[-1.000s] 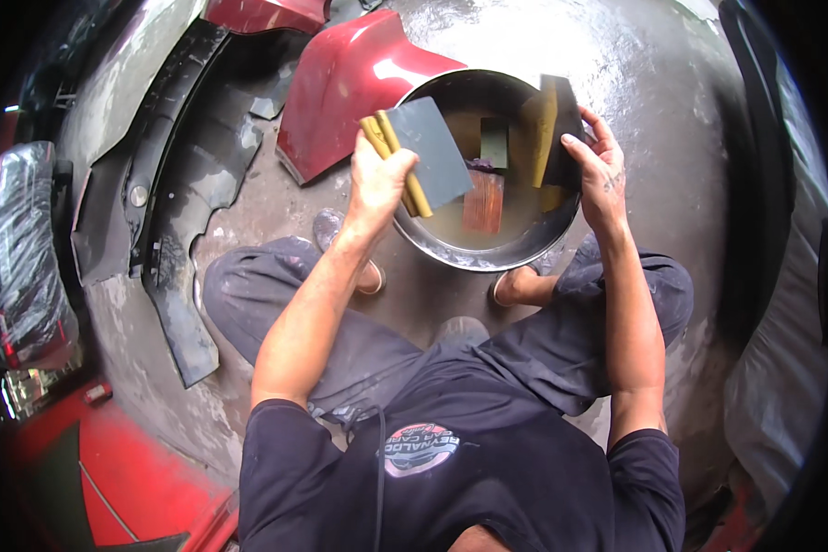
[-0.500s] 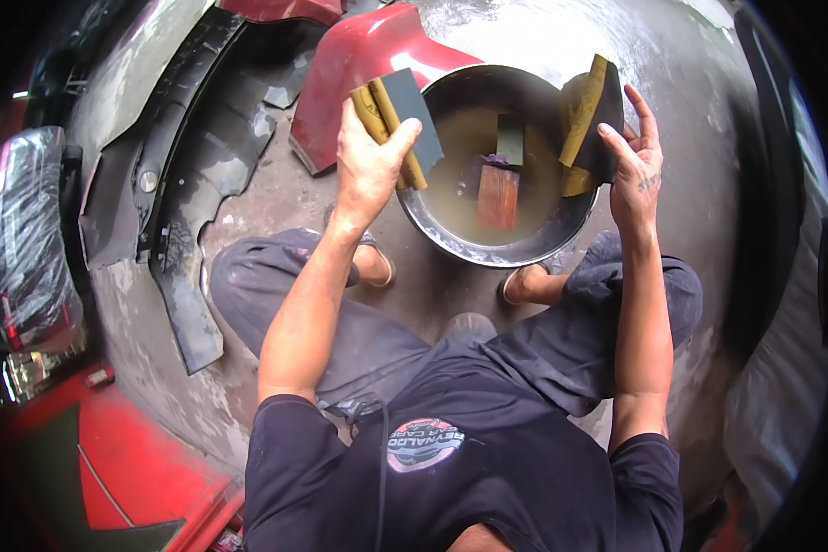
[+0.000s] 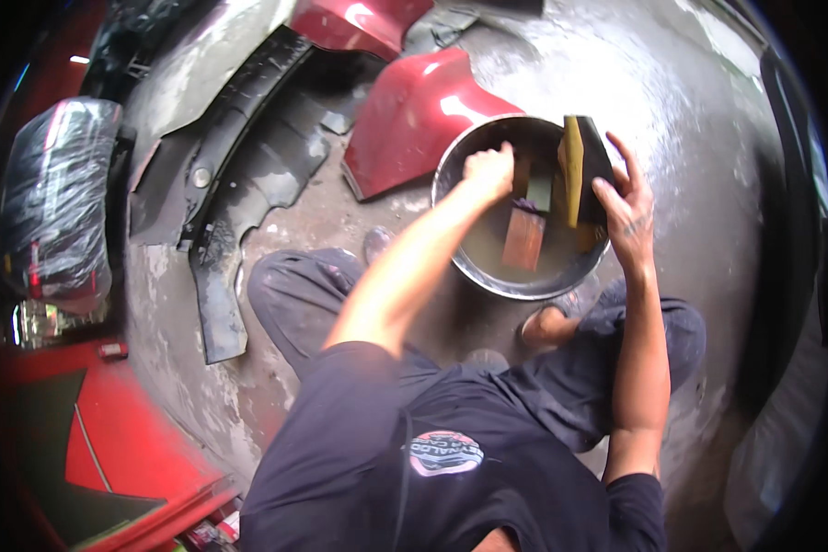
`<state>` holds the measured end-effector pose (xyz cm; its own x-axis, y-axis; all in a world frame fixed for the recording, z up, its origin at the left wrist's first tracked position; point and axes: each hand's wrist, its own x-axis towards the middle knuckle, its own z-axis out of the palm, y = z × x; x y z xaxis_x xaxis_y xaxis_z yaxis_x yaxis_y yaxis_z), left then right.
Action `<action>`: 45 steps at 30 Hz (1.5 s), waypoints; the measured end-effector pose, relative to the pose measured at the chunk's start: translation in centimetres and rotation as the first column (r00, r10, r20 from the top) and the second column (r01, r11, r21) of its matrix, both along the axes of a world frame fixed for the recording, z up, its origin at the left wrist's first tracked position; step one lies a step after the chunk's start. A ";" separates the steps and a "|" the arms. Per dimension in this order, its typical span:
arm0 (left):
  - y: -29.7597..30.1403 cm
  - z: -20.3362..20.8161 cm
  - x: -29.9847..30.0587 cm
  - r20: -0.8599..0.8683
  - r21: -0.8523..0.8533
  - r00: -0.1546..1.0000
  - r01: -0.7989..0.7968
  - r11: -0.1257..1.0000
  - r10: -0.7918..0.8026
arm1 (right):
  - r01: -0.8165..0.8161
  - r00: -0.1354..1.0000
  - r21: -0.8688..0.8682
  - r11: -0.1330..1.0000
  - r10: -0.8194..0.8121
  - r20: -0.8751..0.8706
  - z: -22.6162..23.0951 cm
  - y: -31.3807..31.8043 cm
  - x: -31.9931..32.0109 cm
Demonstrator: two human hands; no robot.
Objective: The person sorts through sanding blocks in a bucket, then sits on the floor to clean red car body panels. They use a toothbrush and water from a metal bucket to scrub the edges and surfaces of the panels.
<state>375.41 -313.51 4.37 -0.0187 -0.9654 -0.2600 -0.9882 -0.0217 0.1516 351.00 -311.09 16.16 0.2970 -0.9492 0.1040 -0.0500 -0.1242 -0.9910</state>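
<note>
Upright over the right side of a round black basin (image 3: 534, 293) of cloudy water, my right hand (image 3: 627, 212) grips a sheet of sandpaper (image 3: 575, 175) with a yellow back and dark grit face. My left hand (image 3: 489, 172) reaches over the basin's left side, fingers curled and partly hidden. A brownish strip (image 3: 522, 175) shows just beside it; I cannot tell whether the hand holds it. In the water lie a reddish-brown block (image 3: 523, 241), a grey-green piece (image 3: 539, 193) and a small purple scrap (image 3: 524, 204). Another yellowish piece (image 3: 587, 239) shows below the raised sandpaper.
A glossy red car body panel (image 3: 414, 120) touches or nearly touches the basin's far left. Further left lies a long black plastic car part (image 3: 248, 212). A plastic-wrapped item (image 3: 60, 202) and a red panel (image 3: 138, 442) sit at the left edge. My bent legs flank the basin.
My left hand has moved right and down into the basin; the sandpaper it held upright is no longer clearly visible. My right hand still grips its sandpaper. The view has shifted slightly.
</note>
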 end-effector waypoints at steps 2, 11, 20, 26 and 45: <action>-1.1 -4.3 -0.1 -0.065 0.175 0.995 -0.062 0.983 0.074 | -0.015 1.000 -0.006 1.000 0.015 -0.015 -0.2 0.0 0.5; 2.3 -2.8 -3.7 -0.120 0.412 0.985 0.162 0.897 -0.123 | 0.057 0.997 0.079 0.995 -0.061 0.045 -1.8 -0.5 -0.6; 9.5 10.3 1.1 -0.770 0.458 -0.483 0.036 0.888 0.417 | -0.078 0.973 0.298 0.951 0.007 0.232 -3.1 2.1 2.5; 10.4 7.7 2.5 -0.941 0.328 -0.164 -0.234 0.915 0.296 | -0.185 0.976 0.325 0.927 0.211 -0.045 -2.6 3.2 4.2; 11.3 9.2 6.5 -0.962 0.269 -0.174 -0.493 0.827 0.210 | -0.067 0.994 0.341 0.938 0.033 0.106 -0.7 0.2 4.1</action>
